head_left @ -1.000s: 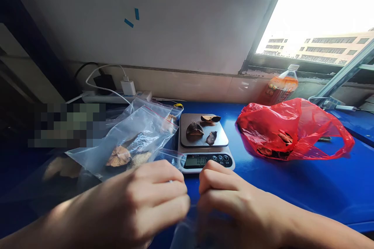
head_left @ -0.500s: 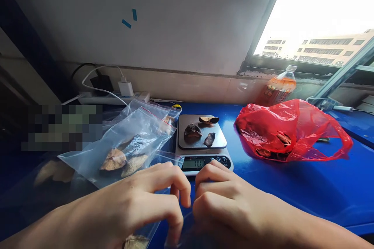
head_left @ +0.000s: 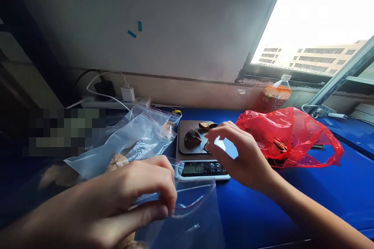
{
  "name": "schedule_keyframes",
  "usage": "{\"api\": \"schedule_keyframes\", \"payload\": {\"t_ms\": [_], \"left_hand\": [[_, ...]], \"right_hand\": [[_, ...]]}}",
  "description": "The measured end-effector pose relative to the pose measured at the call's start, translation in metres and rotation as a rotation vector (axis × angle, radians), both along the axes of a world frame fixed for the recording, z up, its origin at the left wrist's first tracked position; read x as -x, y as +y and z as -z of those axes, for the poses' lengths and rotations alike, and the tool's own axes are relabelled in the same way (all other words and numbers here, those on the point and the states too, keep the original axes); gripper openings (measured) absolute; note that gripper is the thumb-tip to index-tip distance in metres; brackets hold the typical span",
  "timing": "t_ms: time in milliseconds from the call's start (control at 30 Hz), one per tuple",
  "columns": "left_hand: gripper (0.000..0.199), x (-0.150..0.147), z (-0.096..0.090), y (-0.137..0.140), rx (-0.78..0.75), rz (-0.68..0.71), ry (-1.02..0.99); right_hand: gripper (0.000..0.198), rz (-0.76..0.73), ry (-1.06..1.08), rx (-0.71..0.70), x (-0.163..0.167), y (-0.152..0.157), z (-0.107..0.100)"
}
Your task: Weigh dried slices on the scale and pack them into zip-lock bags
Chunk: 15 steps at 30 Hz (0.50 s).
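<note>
My left hand pinches the rim of a clear zip bag with a red seal line. The bag's mouth spreads to the right, in front of a small digital scale. My right hand is over the right side of the scale, thumb and fingers apart and curved. Its fingertips are close to the dried brown pieces on the pan; contact cannot be told. A dark domed piece sits at the pan's left and a pale-edged piece at the back. Another piece is mostly hidden by my right hand.
Zip bags holding dried pieces lie left of the scale. To the right, a red plastic bag contains more dark pieces. A drink bottle stands by the window. A power strip with charger and cables runs along the wall.
My right hand has left my left hand's side and moved up over the scale, its fingers opening. My left hand has closed on the bag's rim, and the bag's mouth is now spread out.
</note>
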<state>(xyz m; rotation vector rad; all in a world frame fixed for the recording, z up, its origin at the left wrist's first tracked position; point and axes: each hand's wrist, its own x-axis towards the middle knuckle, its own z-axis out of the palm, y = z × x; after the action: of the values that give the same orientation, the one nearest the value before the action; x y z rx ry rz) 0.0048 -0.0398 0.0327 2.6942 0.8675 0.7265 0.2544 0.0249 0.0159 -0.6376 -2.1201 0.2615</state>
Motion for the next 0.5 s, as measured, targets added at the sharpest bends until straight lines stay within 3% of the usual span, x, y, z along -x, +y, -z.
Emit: {"api": "schedule_keyframes", "payload": {"t_ms": [100, 167, 333, 433, 500], "left_hand": [[0.019, -0.004, -0.005, 0.0, 0.45, 0.069, 0.055], [0.018, -0.006, -0.009, -0.001, 0.546, 0.044, 0.088], [0.015, -0.006, -0.01, -0.002, 0.521, 0.02, 0.062], [0.019, -0.004, -0.009, 0.0, 0.415, 0.058, 0.081], [0.02, -0.002, -0.009, 0.002, 0.35, 0.064, 0.085]], "right_hand": [[0.014, 0.182, -0.232, -0.109, 0.011, 0.023, 0.007], [0.013, 0.209, -0.349, -0.13, 0.018, 0.032, 0.015], [0.013, 0.14, -0.316, -0.249, 0.022, 0.033, 0.03], [0.012, 0.055, -0.185, -0.309, 0.018, 0.023, 0.025], [0.01, 0.01, -0.087, -0.262, 0.014, 0.013, 0.017]]}}
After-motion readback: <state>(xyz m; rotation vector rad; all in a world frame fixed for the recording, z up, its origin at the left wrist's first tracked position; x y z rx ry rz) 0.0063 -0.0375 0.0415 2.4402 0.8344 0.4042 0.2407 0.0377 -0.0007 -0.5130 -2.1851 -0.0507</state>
